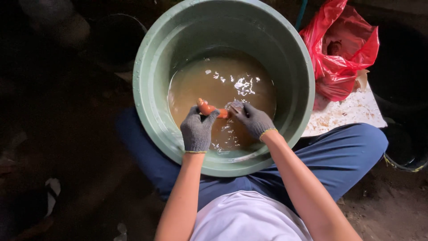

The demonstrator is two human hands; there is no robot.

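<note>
Head view: left grip (196, 130) wraps the orange root (206, 108), right grip (253, 119) pinches a scrubber (235, 106) over the green tub (151, 58)'s muddy water (214, 87). I'd rub firmly, turning it.

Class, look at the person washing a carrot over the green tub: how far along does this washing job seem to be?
Done: the water in the green tub is already muddy brown, so dirt has come off something. In hand: the left hand has a grip on an orange carrot above the water, while the right hand rubs its other end. Left: cannot tell; the red bag beside the tub hides its contents.
</note>
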